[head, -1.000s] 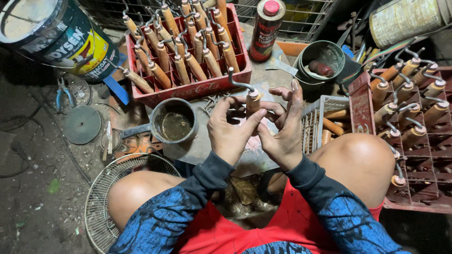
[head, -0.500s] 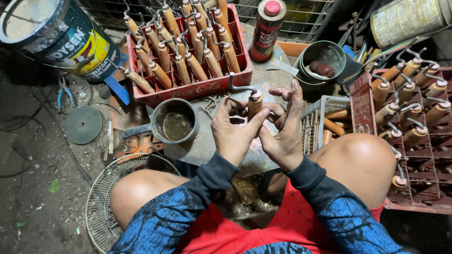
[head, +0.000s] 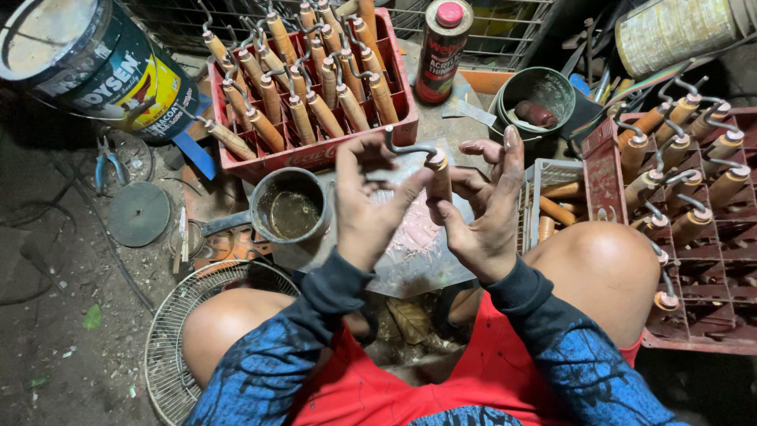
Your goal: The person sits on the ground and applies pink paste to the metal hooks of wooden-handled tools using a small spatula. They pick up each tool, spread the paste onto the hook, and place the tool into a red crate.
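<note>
The left hand (head: 367,209) and the right hand (head: 485,213) are pinching one wooden handle (head: 438,180) between them, upright above the lap; its bent wire hook (head: 406,146) is sticking out just above the grip toward the left fingers. The step in hand looks like seating or turning that hook. Next is probably setting it into the red crate (head: 315,154) beyond the grip, or the darker crate (head: 710,260) to its right, needing a free slot

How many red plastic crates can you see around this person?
2. One red crate sits ahead of the left hand, packed with wooden handles. The other red crate stands beside the right knee, partly filled. More may lie outside the picture.
</note>
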